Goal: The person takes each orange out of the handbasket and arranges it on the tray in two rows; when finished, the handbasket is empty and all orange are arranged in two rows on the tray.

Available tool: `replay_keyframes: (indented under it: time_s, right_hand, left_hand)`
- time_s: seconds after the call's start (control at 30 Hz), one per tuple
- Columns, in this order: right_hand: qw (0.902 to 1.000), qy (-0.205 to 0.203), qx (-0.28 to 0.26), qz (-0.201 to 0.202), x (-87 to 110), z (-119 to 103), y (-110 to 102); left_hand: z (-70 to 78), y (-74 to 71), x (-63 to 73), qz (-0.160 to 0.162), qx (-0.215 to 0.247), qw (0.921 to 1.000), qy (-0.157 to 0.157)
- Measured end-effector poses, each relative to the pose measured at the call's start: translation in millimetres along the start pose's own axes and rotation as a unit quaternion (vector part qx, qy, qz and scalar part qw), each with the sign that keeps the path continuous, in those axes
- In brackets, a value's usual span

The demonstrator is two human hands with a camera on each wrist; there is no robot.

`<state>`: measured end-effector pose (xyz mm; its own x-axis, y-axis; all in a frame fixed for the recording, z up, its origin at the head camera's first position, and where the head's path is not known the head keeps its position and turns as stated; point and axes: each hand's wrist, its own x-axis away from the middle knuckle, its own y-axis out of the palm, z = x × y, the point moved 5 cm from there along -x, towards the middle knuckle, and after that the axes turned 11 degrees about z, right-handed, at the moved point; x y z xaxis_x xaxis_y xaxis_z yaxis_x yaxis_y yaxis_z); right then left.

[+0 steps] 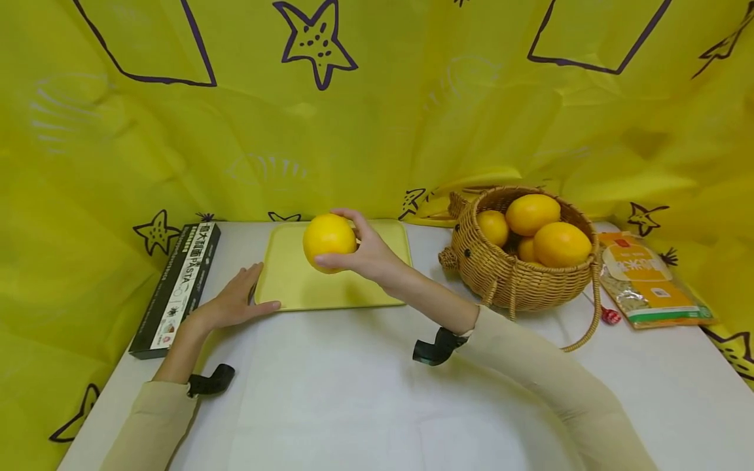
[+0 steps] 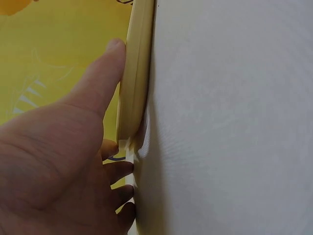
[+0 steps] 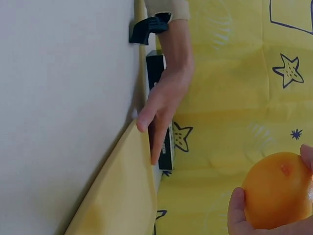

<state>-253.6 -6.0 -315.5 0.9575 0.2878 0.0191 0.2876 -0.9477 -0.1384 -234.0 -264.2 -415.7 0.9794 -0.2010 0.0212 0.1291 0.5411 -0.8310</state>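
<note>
In the head view, our right hand [image 1: 372, 254] grips an orange [image 1: 326, 239] above the yellow tray [image 1: 294, 288]; our left hand [image 1: 235, 302], uncurled, touches the tray near a box [image 1: 177, 291] lettered "PASTA". Left wrist: our thumb [image 2: 98, 81] meets the tray's edge. Right wrist: we clasp the orange.

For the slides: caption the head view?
Right hand holds a round fruit above a yellow tray; left hand touches the tray's corner.
</note>
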Motion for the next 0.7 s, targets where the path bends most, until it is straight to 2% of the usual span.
replay_keyframes:
  time_s: [0.23,0.47,0.6,0.7]
  right_hand:
    - [0.9992,-0.003,0.041,-0.001,-32.9,9.6,18.8]
    - [0.9954,-0.011,0.095,-0.004,-71.0,27.1,36.8]
    - [0.9856,-0.045,0.163,0.003,-93.0,33.8,51.5]
    - [0.9729,-0.075,0.218,0.016,-110.2,38.4,63.0]
  left_hand:
    - [0.8,-5.0,1.1,0.002,-0.006,1.0,0.006]
    - [1.1,1.5,0.0,-0.003,0.001,1.0,-0.001]
    - [-1.1,3.3,0.0,-0.004,0.005,1.0,-0.006]
    - [-3.7,3.5,0.0,-0.001,0.0,1.0,-0.008]
